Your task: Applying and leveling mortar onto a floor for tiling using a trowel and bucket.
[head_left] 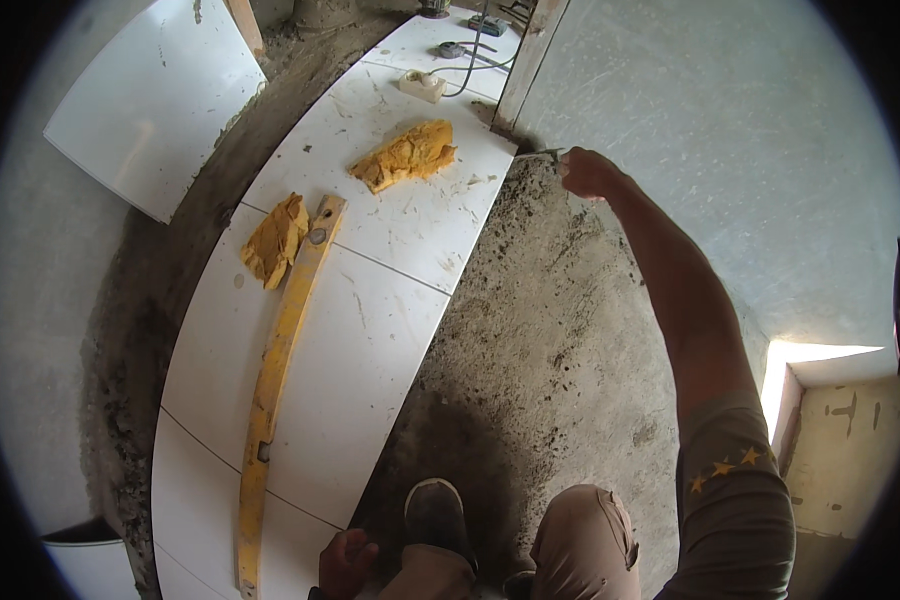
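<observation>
My right hand [588, 174] reaches far forward along the wall, closed on a small trowel. Its thin grey blade [541, 154] points left, close to the outer corner of the white floor tiles [370, 320] and low over the rough concrete. Down by my knee, at the near edge of the tiles, my left hand [347, 562] is loosely curled, with nothing visible in it. A long yellow spirit level [288, 330] lies lengthwise on the tiles. Beside its far end sits a crumpled yellow paper piece [276, 243], and a larger one [405, 156] lies farther on.
Bare concrete [540, 330] with crumbs of mortar borders the tiles on the right. A socket block [422, 86] with a cable and a power tool [452, 49] lie at the far end. A loose white tile [160, 100] leans at left; a bucket [88, 560] stands at lower left.
</observation>
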The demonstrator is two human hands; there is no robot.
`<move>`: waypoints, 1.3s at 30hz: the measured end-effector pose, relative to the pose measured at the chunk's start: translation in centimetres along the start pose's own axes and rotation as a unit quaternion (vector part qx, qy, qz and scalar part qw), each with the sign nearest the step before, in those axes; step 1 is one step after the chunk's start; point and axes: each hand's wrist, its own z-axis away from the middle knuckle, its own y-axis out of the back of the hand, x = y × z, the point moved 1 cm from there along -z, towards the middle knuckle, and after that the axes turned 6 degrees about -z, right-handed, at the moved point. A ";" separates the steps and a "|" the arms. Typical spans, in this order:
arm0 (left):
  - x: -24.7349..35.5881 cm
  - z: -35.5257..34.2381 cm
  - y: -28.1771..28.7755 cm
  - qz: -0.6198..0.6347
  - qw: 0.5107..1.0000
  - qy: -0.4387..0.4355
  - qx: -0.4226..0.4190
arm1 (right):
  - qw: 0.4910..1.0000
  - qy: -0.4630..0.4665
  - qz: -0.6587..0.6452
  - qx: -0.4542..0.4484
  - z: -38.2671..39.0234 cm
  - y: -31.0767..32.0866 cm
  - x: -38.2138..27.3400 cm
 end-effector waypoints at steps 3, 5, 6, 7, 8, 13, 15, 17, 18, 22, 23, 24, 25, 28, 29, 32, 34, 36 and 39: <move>0.1 0.7 0.3 -0.056 0.998 -0.011 0.011 | 0.998 0.060 -0.001 -0.014 -0.3 -1.8 0.8; 0.0 0.6 -0.4 -0.052 0.999 -0.016 0.001 | 0.999 0.039 0.004 -0.033 0.2 -2.1 1.2; -0.3 0.4 -0.6 -0.054 0.998 -0.020 -0.006 | 0.996 0.068 0.012 -0.049 0.7 -2.3 1.1; -0.9 0.3 -0.9 -0.054 0.998 -0.018 -0.005 | 0.993 0.098 0.020 -0.067 2.2 -2.2 -0.1; -1.8 -0.1 -1.3 -0.054 0.998 -0.031 -0.004 | 0.987 0.117 0.053 -0.101 3.5 -1.7 -1.1; -0.1 -1.0 -2.1 -0.053 0.997 -0.051 -0.031 | 0.969 0.123 0.068 -0.202 10.5 -3.2 -4.9; 0.8 -1.5 -2.5 -0.012 0.999 -0.037 -0.027 | 0.976 0.131 0.053 -0.163 14.2 -3.7 -6.1; 1.2 -1.9 -3.1 -0.007 0.998 -0.059 -0.020 | 0.972 0.165 0.012 -0.169 16.3 -3.0 -5.5; 1.0 -1.8 -3.1 -0.003 0.997 -0.075 -0.012 | 0.962 0.201 -0.033 -0.180 16.7 -3.1 -5.0; -0.3 -1.2 -2.4 -0.017 0.998 -0.060 -0.031 | 0.987 0.060 -0.136 -0.056 12.9 -3.1 1.6; -1.1 -1.0 -2.1 -0.040 0.997 -0.060 -0.030 | 0.983 0.035 -0.178 0.006 11.0 -3.1 3.0; -1.9 -0.7 -1.6 -0.063 0.996 -0.053 -0.021 | 0.978 -0.020 -0.207 0.011 9.9 -2.7 2.0; -1.7 -0.4 -1.3 -0.066 0.996 -0.053 -0.020 | 0.969 -0.080 -0.233 0.021 9.3 -1.9 1.3; -1.1 0.3 -1.0 -0.073 0.996 -0.044 -0.010 | 0.956 -0.101 -0.265 0.075 3.2 -3.9 4.1; -1.4 0.5 -1.1 -0.069 0.997 -0.037 -0.005 | 0.956 -0.098 -0.269 0.071 2.0 -4.1 3.4; -0.8 1.1 -0.9 -0.061 0.998 -0.027 -0.007 | 0.976 -0.119 -0.180 0.015 -0.5 -3.9 3.4; -0.9 1.2 -0.9 -0.053 0.998 -0.020 0.005 | 0.982 -0.101 -0.149 -0.055 0.9 -3.1 1.2; -2.1 0.8 -1.3 -0.068 0.997 -0.043 -0.001 | 0.979 -0.081 -0.134 -0.129 3.8 0.2 -0.4; -1.0 0.9 -1.4 -0.077 0.996 -0.042 -0.006 | 0.973 -0.073 -0.154 -0.157 4.3 2.0 0.2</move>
